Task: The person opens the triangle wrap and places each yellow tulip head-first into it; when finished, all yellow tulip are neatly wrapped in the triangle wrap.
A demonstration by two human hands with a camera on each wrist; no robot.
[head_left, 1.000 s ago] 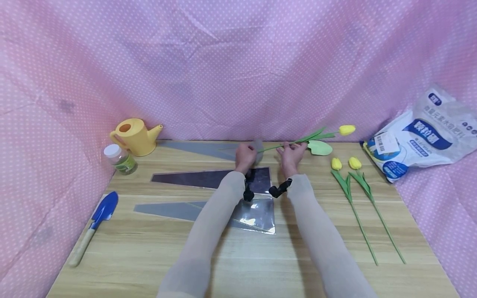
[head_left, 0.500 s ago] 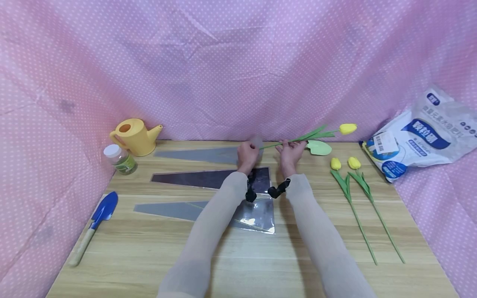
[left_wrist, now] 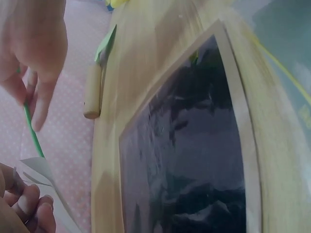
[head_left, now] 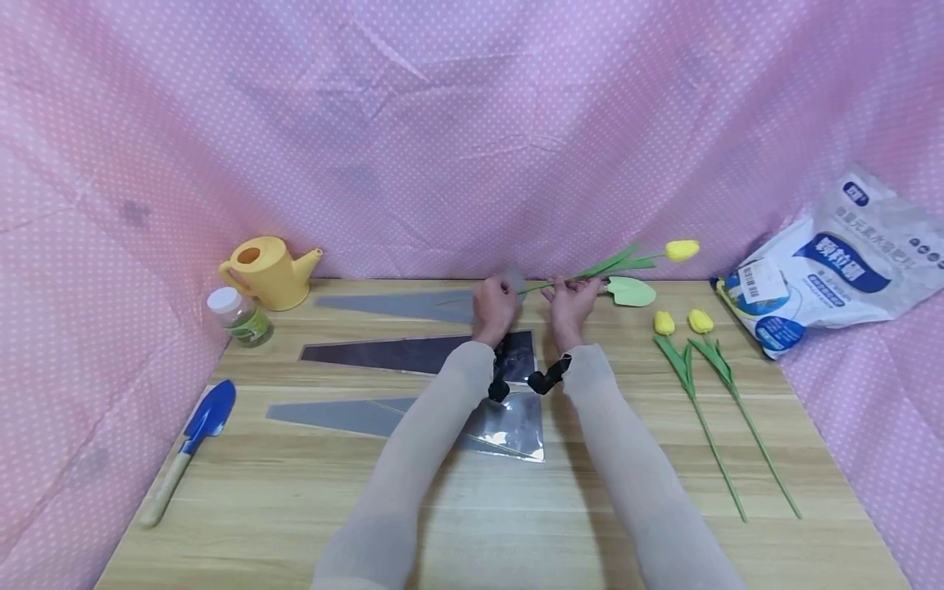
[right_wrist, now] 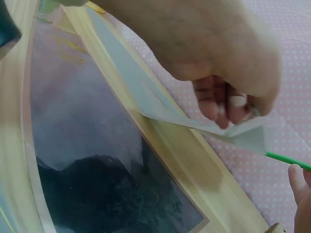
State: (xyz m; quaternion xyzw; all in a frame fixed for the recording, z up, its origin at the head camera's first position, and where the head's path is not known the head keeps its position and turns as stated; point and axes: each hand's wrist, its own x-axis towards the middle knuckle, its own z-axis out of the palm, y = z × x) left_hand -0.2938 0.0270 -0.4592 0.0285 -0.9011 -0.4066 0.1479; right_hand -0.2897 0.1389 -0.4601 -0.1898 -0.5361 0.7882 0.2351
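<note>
In the head view my left hand (head_left: 496,310) pinches the wide mouth of a grey tapered flower sleeve (head_left: 391,303) at the table's back edge. My right hand (head_left: 571,311) holds the stem of a yellow tulip (head_left: 682,250), its bloom pointing right. The lower stem runs into the sleeve's mouth. From the left wrist, the green stem (left_wrist: 33,131) passes from the right fingers into the pale sleeve (left_wrist: 51,187). The right wrist view shows the left hand's (right_wrist: 228,63) curled fingers on the lifted sleeve edge (right_wrist: 252,140); its thumb is partly hidden.
A dark sleeve (head_left: 383,354) and another grey sleeve (head_left: 332,416) lie nearer. Two yellow tulips (head_left: 693,393) lie right, before a fertilizer bag (head_left: 833,262). A green trowel (head_left: 631,292) lies behind my right hand. At left are a watering can (head_left: 269,270), jar (head_left: 239,315) and blue trowel (head_left: 210,410).
My left hand has shifted slightly right with the sleeve, whose narrow end has come a little nearer. The held tulip has moved slightly left just now.
</note>
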